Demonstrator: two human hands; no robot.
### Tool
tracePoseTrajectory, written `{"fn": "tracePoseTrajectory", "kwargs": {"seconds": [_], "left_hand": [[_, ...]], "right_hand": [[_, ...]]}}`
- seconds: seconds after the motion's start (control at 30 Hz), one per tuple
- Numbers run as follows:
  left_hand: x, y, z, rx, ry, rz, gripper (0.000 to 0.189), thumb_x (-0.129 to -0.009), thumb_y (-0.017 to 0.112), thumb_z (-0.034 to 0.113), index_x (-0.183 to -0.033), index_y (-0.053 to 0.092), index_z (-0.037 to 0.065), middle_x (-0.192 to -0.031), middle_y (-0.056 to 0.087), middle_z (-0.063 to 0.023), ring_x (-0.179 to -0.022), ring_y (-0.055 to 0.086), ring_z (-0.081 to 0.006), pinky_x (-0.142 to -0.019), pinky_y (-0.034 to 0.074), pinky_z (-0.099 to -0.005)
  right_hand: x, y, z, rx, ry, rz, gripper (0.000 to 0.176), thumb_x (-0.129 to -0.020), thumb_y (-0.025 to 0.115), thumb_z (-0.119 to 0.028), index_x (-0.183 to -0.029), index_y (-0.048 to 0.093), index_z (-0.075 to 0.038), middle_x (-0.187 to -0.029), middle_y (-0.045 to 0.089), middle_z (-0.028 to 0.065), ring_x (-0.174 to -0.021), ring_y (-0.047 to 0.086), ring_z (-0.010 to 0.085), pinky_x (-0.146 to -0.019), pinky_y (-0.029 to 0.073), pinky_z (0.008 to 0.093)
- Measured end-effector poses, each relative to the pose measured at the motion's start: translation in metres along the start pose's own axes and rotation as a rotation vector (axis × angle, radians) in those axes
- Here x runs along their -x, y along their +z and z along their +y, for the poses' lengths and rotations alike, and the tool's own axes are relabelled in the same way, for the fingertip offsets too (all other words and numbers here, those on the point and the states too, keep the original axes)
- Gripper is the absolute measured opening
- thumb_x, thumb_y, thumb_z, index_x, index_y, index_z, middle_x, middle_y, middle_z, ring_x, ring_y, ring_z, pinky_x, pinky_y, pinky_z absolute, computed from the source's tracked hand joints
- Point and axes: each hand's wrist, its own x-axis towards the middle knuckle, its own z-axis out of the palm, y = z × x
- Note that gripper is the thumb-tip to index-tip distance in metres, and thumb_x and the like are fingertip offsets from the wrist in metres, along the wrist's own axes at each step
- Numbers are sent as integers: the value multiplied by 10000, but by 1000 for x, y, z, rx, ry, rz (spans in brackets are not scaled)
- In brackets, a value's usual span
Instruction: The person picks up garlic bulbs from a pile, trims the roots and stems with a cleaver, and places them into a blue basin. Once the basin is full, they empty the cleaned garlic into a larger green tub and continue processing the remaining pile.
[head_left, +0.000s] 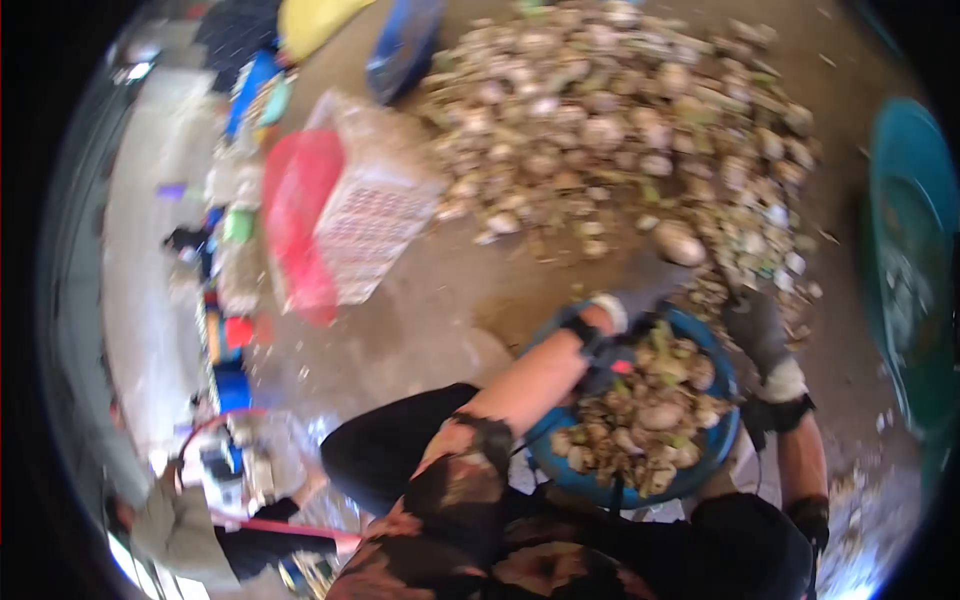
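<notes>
My left hand (650, 282), in a grey glove with a light cuff, reaches over the rim of a blue basin (728, 365) and grips a pale garlic-like bulb (680, 243) at its fingertips. To its right, my right hand (756, 328) is closed in a grey glove beside the basin. Blur hides what its fingers hold. Bulbs with stalks and dry leaves (660, 415) lie in the basin between my legs. Just beyond both hands spreads a large heap of bulbs (600, 130) with loose trimmings on the floor.
A teal tub (880, 270) stands at the right. Left of the heap are a printed white sack (370, 220), a pink-red bag (300, 215) and a dark blue object (403, 50). Another person (190, 530) is at the lower left, near a clear bag.
</notes>
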Motion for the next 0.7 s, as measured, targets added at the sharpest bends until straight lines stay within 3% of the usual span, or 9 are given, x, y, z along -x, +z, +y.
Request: {"fn": "tracePoseTrajectory", "kwargs": {"seconds": [0.07,0.1,0.23,0.27,0.33,0.47,0.57,0.6,0.7], "left_hand": [[-14,-2,-36,110,96,-55,317,-679,668,109,-968,558,37,-893,607,-61,-821,573,-149,-742,455,-270],[-2,-7,-11,-148,59,28,351,-680,673,254,-957,584,57,-912,621,-94,-844,594,-219,-745,457,-333],[2,-5,-38,-346,71,-222,293,-762,588,236,-1001,565,67,-997,598,-81,-900,573,-220,-773,450,-338],[9,-4,-35,-598,166,-286,268,-783,551,173,-1029,546,66,-1056,567,-80,-956,537,-198,-824,426,-321],[13,-2,-31,-849,275,-350,257,-803,514,110,-1056,527,65,-1114,537,-79,-1012,502,-177,-874,401,-304],[20,5,-3,-258,-4,-426,283,-781,511,114,-1059,533,63,-1072,545,-79,-980,504,-216,-866,388,-317],[32,15,11,-291,164,-132,192,-715,604,155,-882,587,62,-866,598,-59,-850,550,-231,-774,424,-327],[23,17,-2,-497,319,-186,254,-684,641,187,-906,593,74,-894,606,-60,-834,566,-234,-750,441,-331],[46,0,28,-383,379,-88,277,-659,666,191,-905,602,79,-926,608,-67,-849,576,-237,-743,457,-326]], "right_hand": [[11,-7,-4,70,-90,114,211,-697,556,-236,-859,593,-105,-763,603,158,-698,588,316,-620,456,405],[16,-12,-14,99,-134,138,186,-692,568,-224,-841,588,-114,-741,602,144,-668,585,315,-599,455,406],[27,-24,-38,-52,-409,268,142,-678,577,-196,-788,557,-108,-676,583,119,-619,569,322,-555,445,406],[28,-26,-43,-63,-481,292,135,-676,575,-188,-778,546,-104,-661,574,120,-613,567,320,-544,442,401],[29,-29,-47,-70,-470,261,137,-679,574,-188,-781,544,-101,-659,572,122,-615,566,319,-546,442,400],[19,-21,-30,-12,-405,211,148,-712,550,-201,-825,558,-106,-688,584,130,-655,576,311,-580,454,388],[12,-19,-8,128,-181,108,163,-738,523,-215,-858,579,-119,-713,599,134,-684,585,304,-618,463,384],[11,-17,18,125,-170,112,163,-738,523,-215,-858,579,-119,-713,599,134,-684,585,304,-618,463,384],[5,-15,60,192,2,109,185,-747,505,-214,-881,592,-121,-724,610,132,-685,590,300,-618,470,382]]}}
